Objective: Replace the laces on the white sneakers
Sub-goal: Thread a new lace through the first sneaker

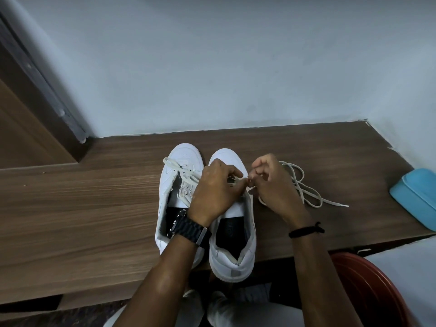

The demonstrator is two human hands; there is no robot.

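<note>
Two white sneakers stand side by side on a wooden table [82,208], toes pointing away from me. The left sneaker [175,175] has a cream lace running loosely through its upper eyelets. Over the right sneaker [232,251], my left hand [214,190] and my right hand [274,185] meet, both pinching a cream lace [304,192] at the eyelets. The rest of that lace trails in loops on the table to the right, ending in a white tip. My hands hide the right sneaker's eyelets.
A light blue case [415,199] lies at the table's right edge. A red plastic seat [368,291] sits lower right, below the table's front edge. A pale wall runs behind the table, and a wooden door frame [35,95] stands at the left.
</note>
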